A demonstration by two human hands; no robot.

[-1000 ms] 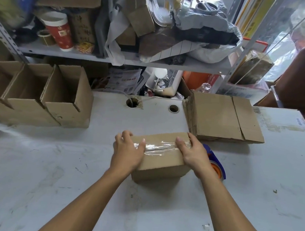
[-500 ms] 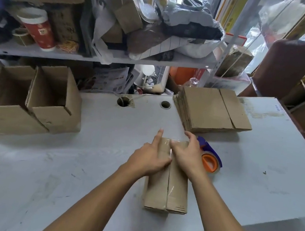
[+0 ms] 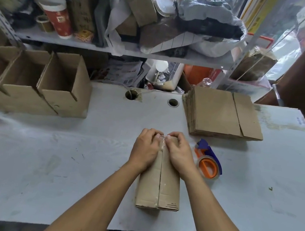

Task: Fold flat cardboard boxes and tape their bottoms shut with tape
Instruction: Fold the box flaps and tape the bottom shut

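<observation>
- Cardboard box point(image 3: 159, 185) lies in the middle of the white table point(image 3: 46, 160), its flap seam running away from me, clear tape point(image 3: 162, 138) glinting at the far end.
- My left hand point(image 3: 144, 149) rests on the far end of the box, fingers curled over the far edge and pressing down at the tape.
- My right hand point(image 3: 178, 152) mirrors it on the other flap, fingers curled over the same edge; the fingertips of both hands nearly meet at the seam.
- Tape dispenser point(image 3: 208, 163), blue and orange, sits on the table just right of my right hand.
- Flat boxes point(image 3: 223, 112) are stacked at the far right; folded open boxes point(image 3: 41, 90) stand at the far left.
</observation>
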